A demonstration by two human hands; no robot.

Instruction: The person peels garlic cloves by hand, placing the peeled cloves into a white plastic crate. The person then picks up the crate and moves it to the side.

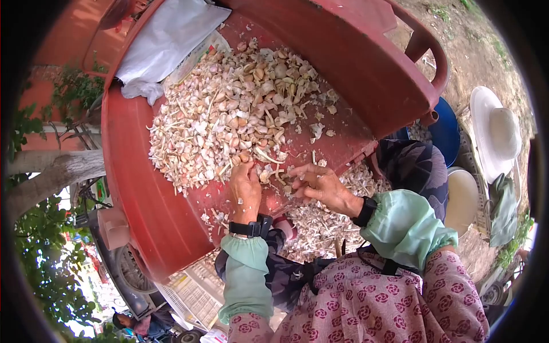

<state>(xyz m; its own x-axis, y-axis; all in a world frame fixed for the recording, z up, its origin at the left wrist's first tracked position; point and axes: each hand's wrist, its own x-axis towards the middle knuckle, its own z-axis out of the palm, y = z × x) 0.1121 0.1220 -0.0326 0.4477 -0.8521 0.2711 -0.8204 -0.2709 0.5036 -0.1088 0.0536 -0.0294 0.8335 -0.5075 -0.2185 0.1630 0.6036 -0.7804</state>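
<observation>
A large heap of garlic cloves and dry skins (229, 120) lies on the red metal bed of a cart (128, 188). At the near edge of the heap is my left hand (245, 188), its fingers curled together at the cloves; what they hold, if anything, is too small to name. To its right my right hand (323, 187) reaches in over loose stalks and skins, its fingers bent and apart, with nothing plainly in them. Both wrists wear black bands and pale green sleeves. Below my right hand, more garlic skins (323, 228) lie beyond the bed's edge.
A white sack (166, 46) lies at the bed's upper left. On the right are a blue tub (446, 131), a white hat (503, 131) and a green cloth (503, 210). A white crate (194, 291) stands below the bed. Another person (146, 324) is at the lower left.
</observation>
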